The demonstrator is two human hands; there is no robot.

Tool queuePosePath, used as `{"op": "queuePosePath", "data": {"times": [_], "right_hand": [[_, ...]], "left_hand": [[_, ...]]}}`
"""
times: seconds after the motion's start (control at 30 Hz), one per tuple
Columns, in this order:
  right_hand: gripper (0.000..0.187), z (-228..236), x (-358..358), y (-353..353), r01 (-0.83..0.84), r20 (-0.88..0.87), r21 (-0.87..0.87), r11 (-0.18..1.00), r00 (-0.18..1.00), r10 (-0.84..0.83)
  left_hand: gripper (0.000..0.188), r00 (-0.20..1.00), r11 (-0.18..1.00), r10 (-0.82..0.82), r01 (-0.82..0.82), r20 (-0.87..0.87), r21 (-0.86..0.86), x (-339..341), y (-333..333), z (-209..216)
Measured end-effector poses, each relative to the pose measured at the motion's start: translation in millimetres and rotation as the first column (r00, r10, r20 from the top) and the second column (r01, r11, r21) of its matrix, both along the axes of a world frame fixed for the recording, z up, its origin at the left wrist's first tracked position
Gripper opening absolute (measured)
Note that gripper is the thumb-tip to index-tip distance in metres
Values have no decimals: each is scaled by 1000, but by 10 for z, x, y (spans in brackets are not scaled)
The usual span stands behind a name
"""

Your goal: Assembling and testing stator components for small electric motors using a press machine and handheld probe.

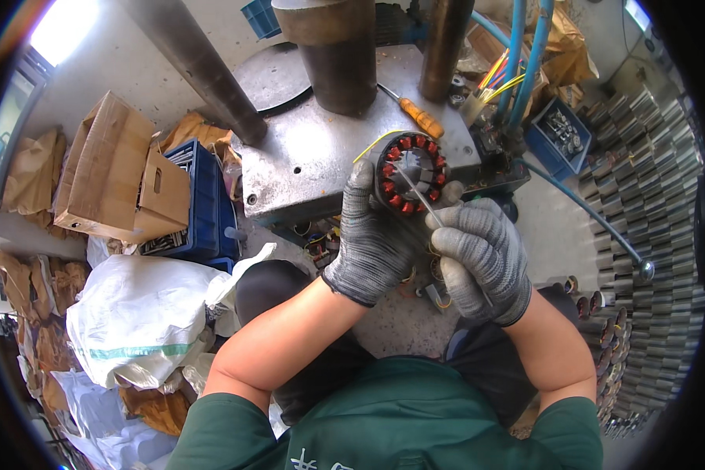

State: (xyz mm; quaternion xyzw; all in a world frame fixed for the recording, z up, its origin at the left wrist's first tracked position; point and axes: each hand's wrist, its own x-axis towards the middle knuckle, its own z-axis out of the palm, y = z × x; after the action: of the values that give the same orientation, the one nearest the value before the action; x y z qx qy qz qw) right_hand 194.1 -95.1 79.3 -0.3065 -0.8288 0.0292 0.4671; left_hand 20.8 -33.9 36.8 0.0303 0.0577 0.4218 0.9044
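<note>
A round motor stator [389, 193] with red coil windings and a yellow lead wire is held up before the metal press table. My left hand [374, 243], in a grey knit glove, grips it from the left and below, thumb along its rim. In my gloved right hand [486, 254] is a thin metal rod [420, 196], pinched between thumb and fingers. The rod slants up to the left across the stator's face, and its tip lies near the coils at the left. Whether the tip touches them I cannot tell. The rod's lower end shows below my fingers.
A screwdriver with an orange handle [421, 117] lies on the press table [321, 176], between thick steel columns [200, 66]. Blue crates [204, 227] and a cardboard box [110, 168] stand left, above a white sack [145, 313]. Stacked metal cores [650, 235] line the right; a lever [595, 219] juts out there.
</note>
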Motion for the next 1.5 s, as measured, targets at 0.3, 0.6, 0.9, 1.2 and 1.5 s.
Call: {"op": "queuePosePath", "data": {"times": [0.3,0.6,0.9,1.2,1.5], "right_hand": [[31,-27,5,12,34,24,7,999,999,-34],[28,-20,20,10,-3,-39,-51,999,999,1],[34,-144,45,75,61,130,34,998,989,-65],[37,-445,-156,189,164,117,165,973,976,-184],[36,-635,-270,256,157,113,194,968,977,-181]], "left_hand": [[84,999,1000,-21,21,36,-19,-4,-5,4],[90,998,998,-55,56,27,-9,-9,30,-92],[87,999,988,-32,27,-30,-151,-10,39,9],[80,968,965,74,-131,-240,-229,4,-10,52],[81,936,933,148,-239,-318,-269,-23,62,-78]]}}
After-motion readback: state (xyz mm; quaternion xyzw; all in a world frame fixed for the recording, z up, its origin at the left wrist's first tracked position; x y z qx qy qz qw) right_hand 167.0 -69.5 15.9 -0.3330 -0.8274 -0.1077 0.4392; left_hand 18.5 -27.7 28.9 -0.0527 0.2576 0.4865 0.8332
